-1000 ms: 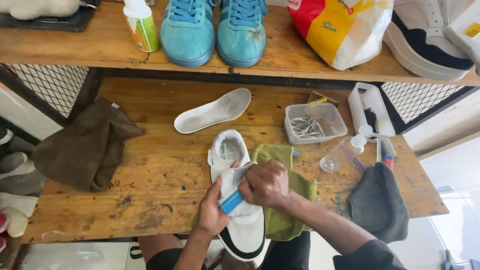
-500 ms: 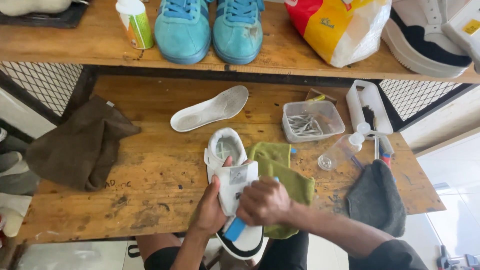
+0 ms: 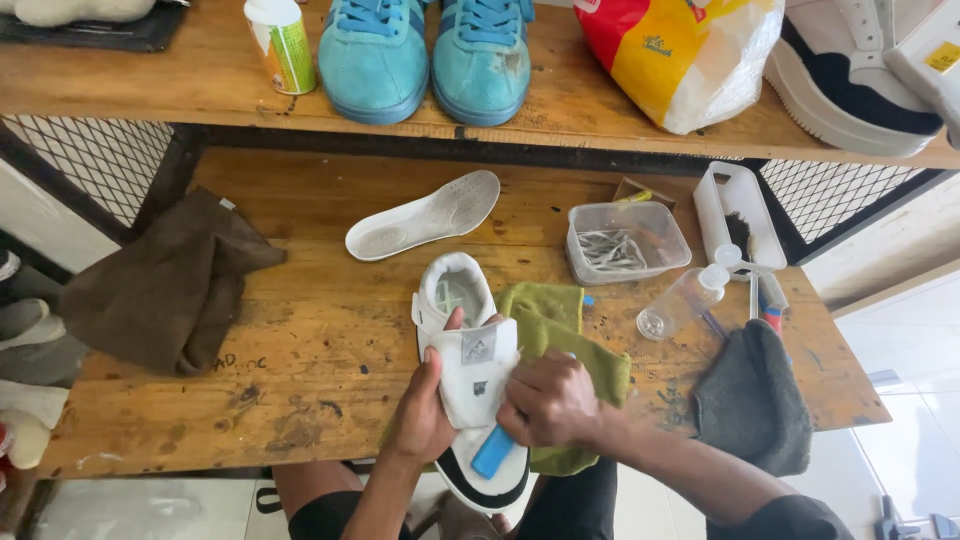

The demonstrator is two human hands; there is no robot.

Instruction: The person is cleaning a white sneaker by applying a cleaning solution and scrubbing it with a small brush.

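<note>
A white sneaker (image 3: 455, 300) with a black-trimmed toe lies on the wooden workbench (image 3: 300, 340), heel away from me. My left hand (image 3: 425, 405) grips its left side and holds the white tongue (image 3: 478, 365) up. My right hand (image 3: 548, 400) is closed on a blue-handled brush (image 3: 492, 452) pressed against the front of the shoe. A green cloth (image 3: 560, 330) lies under and to the right of the sneaker.
A white insole (image 3: 425, 215) lies behind the shoe. A brown cloth (image 3: 170, 285) sits at left, a grey cloth (image 3: 750, 395) at right. A clear tub (image 3: 625, 240), a small bottle (image 3: 685, 300) and a white tray (image 3: 735, 215) stand at right. Blue suede shoes (image 3: 430, 55) rest on the upper shelf.
My right hand and the brush have slid down from the tongue toward the toe. The tongue now stands exposed, held by my left hand.
</note>
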